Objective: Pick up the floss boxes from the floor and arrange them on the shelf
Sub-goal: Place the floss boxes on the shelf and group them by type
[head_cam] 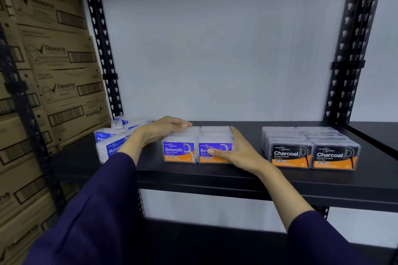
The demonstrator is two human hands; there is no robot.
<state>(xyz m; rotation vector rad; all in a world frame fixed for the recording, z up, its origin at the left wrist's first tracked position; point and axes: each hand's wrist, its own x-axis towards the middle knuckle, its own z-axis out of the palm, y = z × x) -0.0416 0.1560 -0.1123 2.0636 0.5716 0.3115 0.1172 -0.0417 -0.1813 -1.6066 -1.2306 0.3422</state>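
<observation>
1. Head view is looking down at a black shelf [237, 174], with both hands reaching onto it from 6 o'clock in dark sleeves [103, 211].
2. Smooth boxes [197, 145], purple and orange, are sitting in two rows side by side near the middle of the shelf, front labels facing the camera.
3. Left hand [163, 127] is lying flat with straight fingers over the top of the left Smooth row, at 9 o'clock of the block; it is pressing or resting there, not curling round anything.
4. Right hand [232, 148] is cupping the right side of the block at 3 o'clock, fingers running along its flank and the thumb lying across the front label of the nearest right box, so it is grasping that row.
5. Charcoal boxes [310, 148], black and orange, are standing in two tidy rows at 3 o'clock of the Smooth block, well apart from it and untouched.
6. Round boxes [112, 142], blue-labelled, are lying loosely at 9 o'clock behind the left wrist, some tilted, at the shelf's left end.
7. Cartons [47, 66] of brown cardboard are stacking up at 9 o'clock beyond the black post [101, 49].
8. White wall [215, 38] is filling the space at 12 o'clock behind the shelf.
</observation>
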